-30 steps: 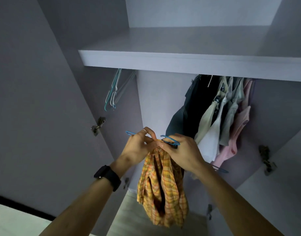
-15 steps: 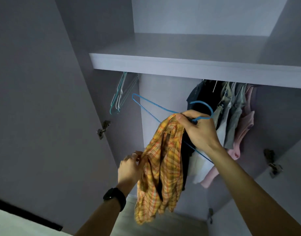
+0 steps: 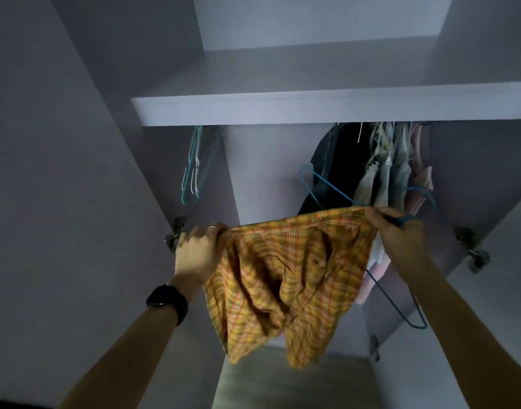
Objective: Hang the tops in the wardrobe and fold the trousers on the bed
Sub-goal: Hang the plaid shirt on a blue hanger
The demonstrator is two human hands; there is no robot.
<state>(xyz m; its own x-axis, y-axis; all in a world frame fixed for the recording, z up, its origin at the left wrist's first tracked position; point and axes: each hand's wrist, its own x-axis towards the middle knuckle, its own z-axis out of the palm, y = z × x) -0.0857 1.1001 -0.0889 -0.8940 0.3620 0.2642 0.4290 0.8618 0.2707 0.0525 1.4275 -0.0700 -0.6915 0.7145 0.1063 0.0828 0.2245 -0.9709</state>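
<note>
1. My left hand (image 3: pixel 198 250) has its fingers (image 3: pixel 207 231) clenched on the left corner of the plaid shirt (image 3: pixel 285 270). Knuckles face me.
2. My right hand (image 3: pixel 400 236) pinches the shirt's right corner and, in the same grip, holds the neck of the blue wire hanger (image 3: pixel 327 185).
3. The shirt is in mid-air in front of the open wardrobe (image 3: pixel 268 172), not yet hung. Its top edge is stretched taut from 9 to 3 o'clock between my hands, and the body sags towards 6.
4. Key relation: the hanger is behind the shirt, not inside it. Its long axis is tilted from 11 o'clock down to 5. One shoulder end pokes out above the shirt's edge, the other sticks out below my right wrist, and the hook curls at 1 o'clock from my right hand.
5. Judgement: the right hand is nearer the hanger, so it feeds the hanger in while the left holds the cloth open.
6. The hanging spot is at 12 o'clock, under the shelf (image 3: pixel 312 109). The rail itself is hidden.
7. Counts:
   - One plaid shirt.
   - One hanger in hand.
   - Spare hangers (image 3: pixel 191 172) at 11 o'clock: at least three, bunched together, exact number unclear.
   - Hung garments (image 3: pixel 380 166) at 1 o'clock: roughly five, overlapping.
   - One wristwatch (image 3: pixel 167 299), on my left wrist.
8. No trousers or bed in view.
</note>
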